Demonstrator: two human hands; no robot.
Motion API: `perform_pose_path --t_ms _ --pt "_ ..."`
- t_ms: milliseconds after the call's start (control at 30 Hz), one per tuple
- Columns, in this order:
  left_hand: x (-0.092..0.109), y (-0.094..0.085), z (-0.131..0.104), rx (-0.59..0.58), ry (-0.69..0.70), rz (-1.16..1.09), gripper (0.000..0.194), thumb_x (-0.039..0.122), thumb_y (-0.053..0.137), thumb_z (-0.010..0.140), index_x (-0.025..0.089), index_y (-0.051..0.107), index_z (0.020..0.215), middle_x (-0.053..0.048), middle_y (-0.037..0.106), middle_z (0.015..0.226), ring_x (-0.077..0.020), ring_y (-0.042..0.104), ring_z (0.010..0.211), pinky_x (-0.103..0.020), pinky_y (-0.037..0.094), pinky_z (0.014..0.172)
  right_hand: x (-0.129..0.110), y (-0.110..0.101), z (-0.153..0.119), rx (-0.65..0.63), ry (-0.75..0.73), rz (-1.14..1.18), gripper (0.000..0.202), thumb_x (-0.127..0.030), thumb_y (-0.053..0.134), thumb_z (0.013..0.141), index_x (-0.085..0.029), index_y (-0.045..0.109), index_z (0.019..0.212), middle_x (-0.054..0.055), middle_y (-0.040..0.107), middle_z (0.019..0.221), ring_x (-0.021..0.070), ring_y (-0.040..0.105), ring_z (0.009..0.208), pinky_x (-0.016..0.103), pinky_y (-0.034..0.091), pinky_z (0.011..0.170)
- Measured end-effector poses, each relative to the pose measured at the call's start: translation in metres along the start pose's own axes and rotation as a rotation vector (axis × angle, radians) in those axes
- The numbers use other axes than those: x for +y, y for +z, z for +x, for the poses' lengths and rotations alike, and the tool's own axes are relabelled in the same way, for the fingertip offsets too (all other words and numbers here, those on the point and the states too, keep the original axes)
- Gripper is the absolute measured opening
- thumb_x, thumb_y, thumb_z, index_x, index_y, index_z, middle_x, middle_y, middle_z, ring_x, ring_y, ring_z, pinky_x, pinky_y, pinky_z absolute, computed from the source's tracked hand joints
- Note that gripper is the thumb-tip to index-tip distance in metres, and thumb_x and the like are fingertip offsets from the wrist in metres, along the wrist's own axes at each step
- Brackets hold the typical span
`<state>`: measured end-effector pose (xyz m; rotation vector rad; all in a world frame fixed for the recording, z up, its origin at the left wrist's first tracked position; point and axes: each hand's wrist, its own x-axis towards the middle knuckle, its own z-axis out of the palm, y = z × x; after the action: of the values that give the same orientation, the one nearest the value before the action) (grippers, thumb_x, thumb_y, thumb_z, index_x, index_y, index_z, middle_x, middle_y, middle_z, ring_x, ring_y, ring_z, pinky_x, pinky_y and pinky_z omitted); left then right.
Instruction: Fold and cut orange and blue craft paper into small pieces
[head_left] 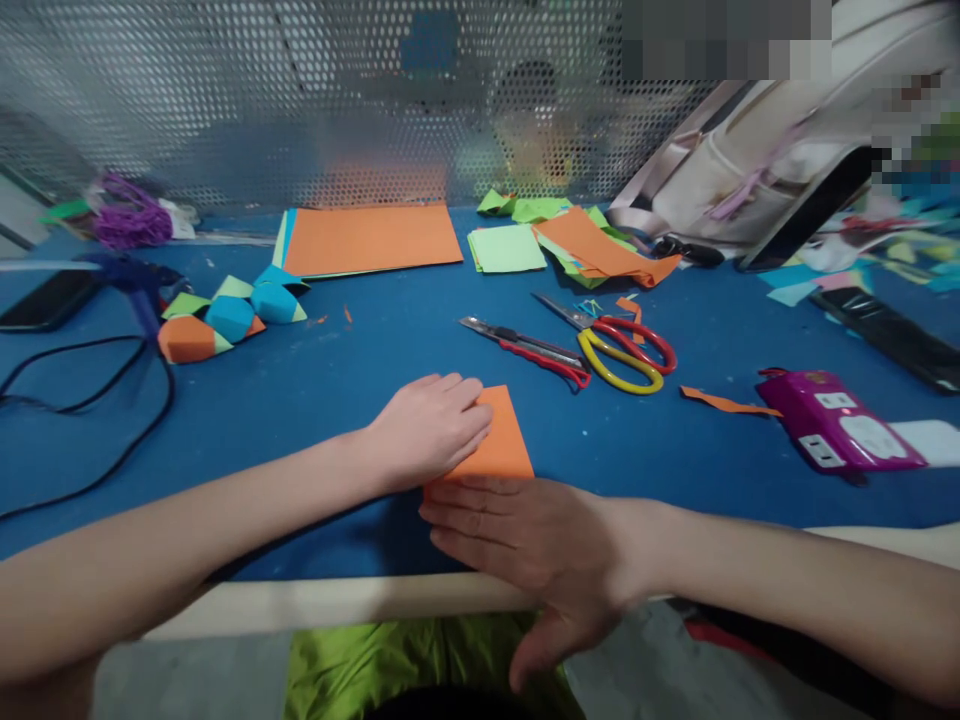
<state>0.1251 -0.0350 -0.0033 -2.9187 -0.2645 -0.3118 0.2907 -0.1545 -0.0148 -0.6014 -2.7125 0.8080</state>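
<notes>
A piece of orange paper (501, 437) lies on the blue tabletop near its front edge. My left hand (429, 432) rests on its left part with the fingers curled down onto it; the fingertips are partly hidden. Flat along the near edge of the paper lies my right hand (544, 545), fingers stretched out and thumb spread toward me. It covers that edge, so I cannot see whether there is a fold beneath. Beyond the paper are a red utility knife (536, 352) and scissors (619, 345) with one red and one yellow handle.
Orange sheets (375, 240) lie stacked at the back, beside green square papers (508, 250). Folded paper pieces (225, 318) and a black cable (82, 340) are on the left. A purple power strip (844, 425) sits at the right, a light-coloured bag (757, 150) behind.
</notes>
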Motion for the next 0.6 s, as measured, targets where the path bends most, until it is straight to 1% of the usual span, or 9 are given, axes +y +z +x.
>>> perform_pose_path --t_ms 67,133,200,267,333,400,433,500,600 --pt "0.005 -0.010 -0.015 -0.041 -0.023 -0.103 0.031 0.023 0.037 0.101 0.016 0.066 0.094 -0.010 0.069 0.098 -0.0212 0.065 0.089 -0.037 0.052 0.081 0.000 -0.001 0.001 -0.008 -0.009 -0.006 0.091 -0.061 0.054 0.090 0.009 0.037 0.145 0.031 0.030 0.156 0.0324 0.020 0.150 0.046 0.013 0.124" --pt "0.012 -0.017 -0.033 -0.051 -0.075 -0.189 0.033 0.020 0.033 0.101 0.015 0.066 0.103 -0.014 0.066 0.123 -0.0248 0.062 0.116 -0.045 0.047 0.103 0.000 -0.001 0.002 -0.007 -0.016 -0.012 0.089 -0.060 0.053 0.092 0.010 0.037 0.144 0.032 0.033 0.154 0.0333 0.022 0.149 0.046 0.013 0.123" --pt "0.019 -0.020 -0.050 -0.046 -0.101 -0.248 0.036 0.023 0.032 0.102 0.013 0.063 0.117 -0.018 0.059 0.137 -0.0288 0.054 0.130 -0.050 0.041 0.111 0.001 -0.002 0.003 0.010 -0.025 -0.005 0.089 -0.060 0.052 0.092 0.011 0.037 0.144 0.033 0.037 0.151 0.0338 0.022 0.149 0.047 0.014 0.123" --pt "0.024 -0.019 -0.063 -0.064 -0.087 -0.342 0.044 0.034 0.034 0.103 0.010 0.050 0.136 -0.021 0.050 0.146 -0.0309 0.045 0.139 -0.051 0.037 0.116 0.001 -0.004 0.005 0.029 -0.042 0.024 0.089 -0.061 0.053 0.091 0.008 0.036 0.146 0.031 0.038 0.152 0.0322 0.020 0.151 0.048 0.016 0.123" --pt "0.027 -0.017 -0.072 -0.117 -0.031 -0.456 0.061 0.045 0.037 0.102 0.010 0.029 0.152 -0.023 0.041 0.154 -0.0313 0.036 0.145 -0.050 0.034 0.118 0.001 -0.006 0.007 0.031 -0.056 0.063 0.086 -0.061 0.054 0.090 0.002 0.036 0.147 0.028 0.035 0.155 0.0299 0.020 0.151 0.048 0.018 0.122" --pt "0.026 -0.014 -0.076 -0.187 0.016 -0.550 0.076 0.053 0.040 0.100 0.014 0.010 0.158 -0.023 0.032 0.158 -0.0318 0.028 0.149 -0.050 0.030 0.121 0.000 -0.010 0.009 0.010 -0.058 0.093 0.082 -0.059 0.055 0.090 -0.001 0.039 0.147 0.026 0.036 0.156 0.0291 0.023 0.150 0.048 0.020 0.121" --pt "0.026 -0.013 -0.077 -0.221 0.028 -0.583 0.080 0.056 0.040 0.099 0.015 0.005 0.159 -0.023 0.028 0.160 -0.0325 0.025 0.150 -0.051 0.027 0.121 0.000 -0.012 0.010 -0.003 -0.051 0.101 0.082 -0.058 0.056 0.090 -0.001 0.039 0.146 0.026 0.037 0.155 0.0294 0.025 0.150 0.048 0.021 0.121" --pt "0.024 -0.012 -0.078 -0.282 0.029 -0.618 0.087 0.061 0.040 0.097 0.016 0.000 0.159 -0.023 0.021 0.162 -0.0338 0.019 0.151 -0.053 0.023 0.122 -0.002 -0.015 0.011 -0.020 -0.034 0.113 0.083 -0.058 0.057 0.090 -0.001 0.039 0.146 0.027 0.038 0.154 0.0300 0.026 0.149 0.048 0.021 0.121" --pt "0.022 -0.012 -0.077 -0.326 0.031 -0.619 0.090 0.066 0.038 0.095 0.014 0.001 0.159 -0.023 0.015 0.163 -0.0334 0.014 0.152 -0.052 0.019 0.124 -0.007 -0.017 0.008 -0.035 -0.008 0.132 0.085 -0.057 0.057 0.090 0.001 0.037 0.148 0.027 0.037 0.155 0.0296 0.026 0.149 0.047 0.021 0.121"
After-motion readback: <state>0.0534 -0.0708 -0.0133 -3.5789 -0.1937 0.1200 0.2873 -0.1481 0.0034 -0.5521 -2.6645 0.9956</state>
